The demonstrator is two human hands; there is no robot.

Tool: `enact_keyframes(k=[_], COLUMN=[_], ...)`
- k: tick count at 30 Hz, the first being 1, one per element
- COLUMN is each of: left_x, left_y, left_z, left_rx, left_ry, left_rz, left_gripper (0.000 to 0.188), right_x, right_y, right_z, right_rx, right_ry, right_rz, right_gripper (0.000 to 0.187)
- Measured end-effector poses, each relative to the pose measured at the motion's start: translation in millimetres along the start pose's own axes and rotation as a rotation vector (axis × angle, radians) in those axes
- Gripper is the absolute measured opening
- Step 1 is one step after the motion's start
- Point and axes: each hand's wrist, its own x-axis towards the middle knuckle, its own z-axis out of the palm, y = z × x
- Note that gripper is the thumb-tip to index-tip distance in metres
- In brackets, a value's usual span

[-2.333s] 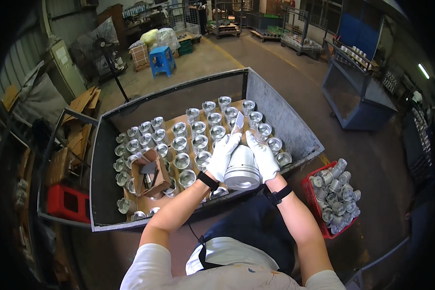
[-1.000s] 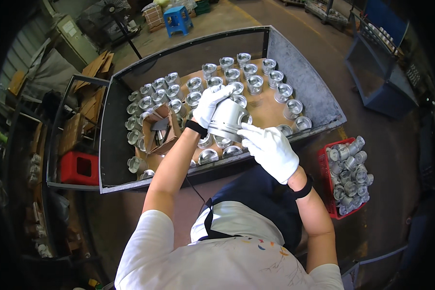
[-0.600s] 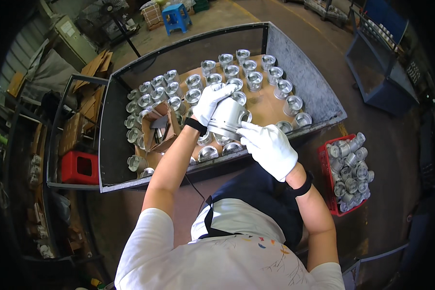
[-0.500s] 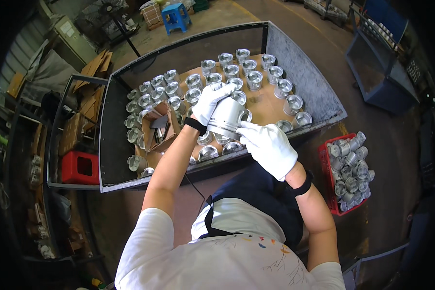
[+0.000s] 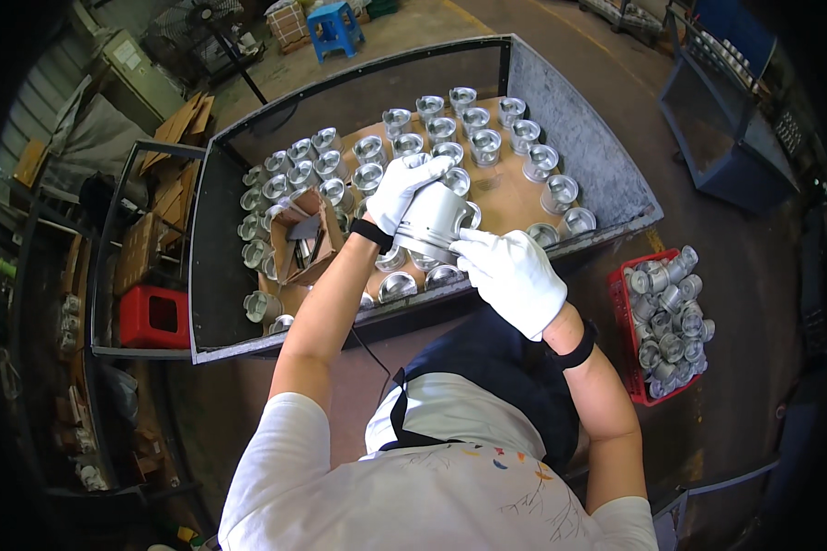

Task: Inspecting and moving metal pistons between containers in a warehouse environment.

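Observation:
In my white-gloved left hand (image 5: 401,193) is a silver metal piston (image 5: 430,226), tilted, its grooved end toward me. The fingers wrap around the far upper side. My right hand (image 5: 515,280), also gloved in white, is closed in a pinch, its fingertips against the piston's lower right side near the grooves. Anything small between those fingertips is hidden. Below and beyond both hands, several pistons (image 5: 484,145) stand in rows on brown cardboard (image 5: 505,191) inside a grey metal-walled bin (image 5: 579,119).
An opened carton (image 5: 326,248) with dark flat pieces sits among the pistons at left. On the floor at right, a red crate (image 5: 627,344) is heaped with pistons. A red box (image 5: 138,317) stands left of the bin, and a blue stool (image 5: 334,32) beyond it.
The held piston has turned slightly between my hands, its grooved end now less visible. Both hands stay in nearly the same place.

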Motion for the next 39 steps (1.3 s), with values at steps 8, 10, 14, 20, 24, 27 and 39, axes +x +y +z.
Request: enact_keyframes(k=[8, 10, 14, 20, 24, 27, 39], left_x=[-0.6, -1.1, 0.3, 2.1, 2.6, 1.6, 2.6], left_y=[2.1, 2.4, -0.5, -4.0, -3.7, -2.9, -3.9], left_z=[3.1, 2.7, 0.4, -3.6, -2.3, -0.9, -0.3], left_rx=[-0.004, -0.015, -0.024, 0.004, 0.004, -0.008, 0.019], left_ry=[0.002, -0.001, -0.003, -0.016, -0.015, 0.009, 0.003], left_rz=[-0.006, -0.011, -0.013, -0.017, -0.019, -0.038, -0.031], left_gripper=[0.015, 0.015, 0.013, 0.013, 0.013, 0.013, 0.013], right_x=[0.0, 1.1, 1.2, 2.0, 2.6, 3.0, 3.7], right_y=[3.8, 2.6, 2.7, 0.0, -1.4, -1.7, -1.7], right_z=[1.8, 2.1, 2.6, -1.3, -3.6, -4.0, -2.9], right_rx=[-0.003, 0.016, 0.016, -0.007, -0.037, -0.042, -0.019], right_ry=[0.024, 0.059, 0.071, 0.059, 0.041, 0.054, 0.053], right_rz=[-0.043, -0.057, -0.051, -0.069, -0.067, -0.091, -0.066], right_gripper=[0.021, 0.018, 0.018, 0.018, 0.019, 0.019, 0.02])
